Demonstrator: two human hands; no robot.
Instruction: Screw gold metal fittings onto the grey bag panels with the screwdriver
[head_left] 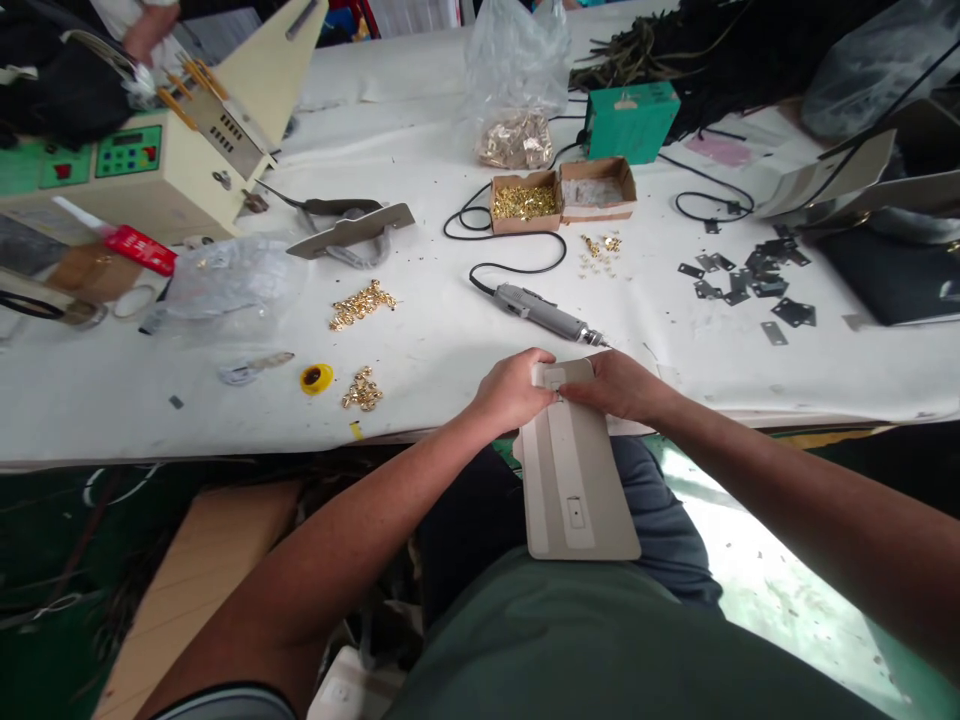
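A flat beige-grey panel [613, 480] leans between my body and the table's front edge, with a paler strip down its length and a small rectangular cutout near each end. My left hand [516, 388] grips its upper left edge, thumb on the face. From the other side my right hand [619, 385] holds the upper right edge, its thumb near the upper cutout. The fingers behind the panel are hidden. Just beyond my hands lies a grey electric screwdriver [544, 312], its tip pointing right, with a black cord running back.
Gold fittings [363, 305] lie in piles at left, near a yellow tape roll [316, 378]. Small cardboard boxes [561, 208], one full of gold screws, stand behind the screwdriver. Dark metal plates [757, 270] are scattered at right. A beige machine [172, 185] and another person's hand [150, 35] are far left.
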